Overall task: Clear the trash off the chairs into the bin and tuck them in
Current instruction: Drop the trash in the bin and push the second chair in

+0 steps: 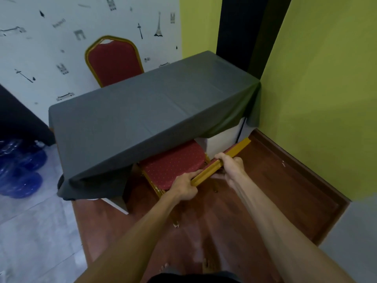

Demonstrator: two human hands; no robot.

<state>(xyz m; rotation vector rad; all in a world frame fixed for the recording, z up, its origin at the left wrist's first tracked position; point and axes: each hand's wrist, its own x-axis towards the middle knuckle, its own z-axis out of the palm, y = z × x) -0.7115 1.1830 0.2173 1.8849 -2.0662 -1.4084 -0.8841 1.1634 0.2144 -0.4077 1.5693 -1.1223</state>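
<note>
Hands grip the gold-painted metal top rail of the near red-cushioned banquet chair (pixel 175 166), seen from the head camera looking down over both bare forearms. The left hand (pixel 184 187) closes around the lower-left end of the rail, fingers wrapped over the top and knuckles toward the camera. The right hand (pixel 231 167) closes on the rail further up and to the right, fingers curled over its far side; part of the rail runs on past it toward the wall. Between the two hands a short stretch of gold rail shows.

The chair's red dotted seat lies just beyond the fingers, its front part under the hanging edge of the grey plastic tablecloth (pixel 142 111) that covers the rectangular table. No trash is visible on the part of the seat that shows.

A second red chair with a gold frame (pixel 114 60) stands at the table's far side, against the white patterned wall. Blue translucent water bottles (pixel 20 170) lie on the grey tiled floor at left. No bin shows.
</note>
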